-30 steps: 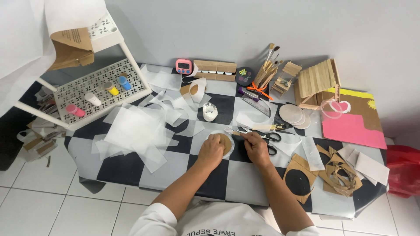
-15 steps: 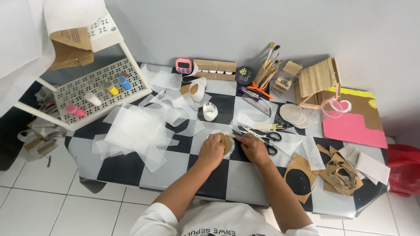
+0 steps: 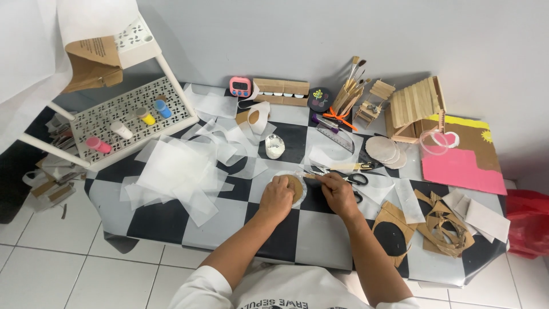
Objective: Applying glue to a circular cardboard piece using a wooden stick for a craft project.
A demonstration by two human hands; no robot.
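My left hand (image 3: pixel 277 197) rests on a round brown cardboard disc (image 3: pixel 295 187), pressing it onto a white sheet on the black-and-white checkered table (image 3: pixel 171 229). My right hand (image 3: pixel 338 193) is just right of the disc and grips a thin wooden stick (image 3: pixel 314 177) whose tip lies at the disc's upper edge. Black-handled scissors (image 3: pixel 354 178) lie just beyond my right hand.
Several translucent white sheets (image 3: pixel 171 169) cover the table's left. A small white glue pot (image 3: pixel 275 146) stands behind the disc. Brushes, a stick house (image 3: pixel 414 106), cardboard circles (image 3: pixel 383 150) and a pink board (image 3: pixel 460 169) sit at the back right; cardboard scraps (image 3: pixel 437 226) lie to the right. A white rack (image 3: pixel 123 117) holds paint bottles.
Both hands stay at the disc; the right hand has shifted slightly with the stick along the disc's edge. Nothing else has moved.
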